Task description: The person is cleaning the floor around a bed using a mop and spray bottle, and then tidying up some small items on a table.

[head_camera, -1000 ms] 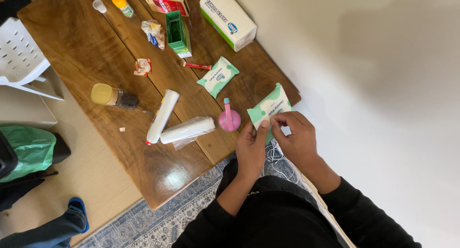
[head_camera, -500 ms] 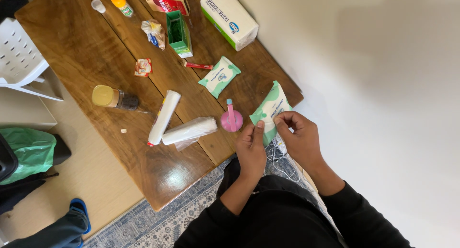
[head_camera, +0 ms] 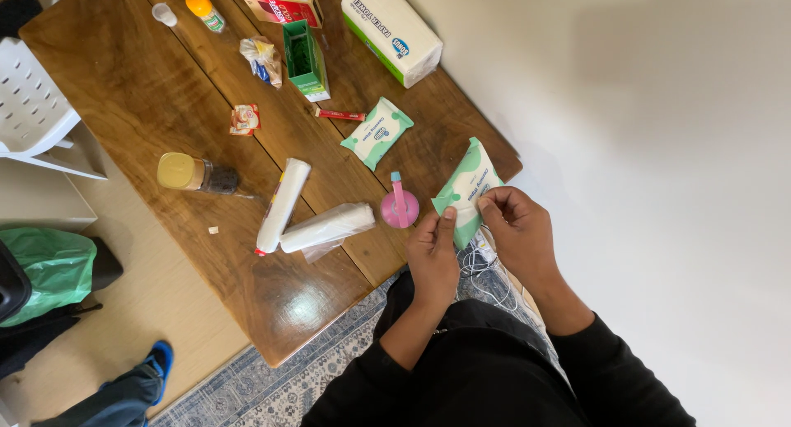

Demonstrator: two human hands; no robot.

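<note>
You hold a soft, flat wipes pack [head_camera: 466,188] between both hands at the near edge of the wooden table [head_camera: 148,105]. The pack is pale green and white plastic film, glossy and slightly crumpled, with a curved green band across it and crimped ends; it tilts up and away from you. Your left hand [head_camera: 432,258] grips its lower left edge, thumb pressed flat on the front, the other fingers curled behind. Your right hand [head_camera: 517,233] pinches the lower right part of the front between thumb and fingertips [head_camera: 486,204], narrow and closed on the film.

Just left of your left thumb lies a round pink plastic lid [head_camera: 400,208] with a blue-tipped strip across it, flat on the wood. Further left of your fingers rest two white rolls [head_camera: 305,217], smooth cylinders, one in loose clear wrap. Beyond your fingertips, up the table, sits a second wipes pack [head_camera: 378,133] of the same kind, lying flat, and past it an open green carton [head_camera: 306,61] and a white block-shaped paper towel pack [head_camera: 390,30]. A glass jar with a yellow lid [head_camera: 194,173] lies on its side well to the left. The table is dark, varnished plank wood with a shine. Below your fingers, thin white cable [head_camera: 478,266] shows over a patterned rug [head_camera: 280,377].
</note>
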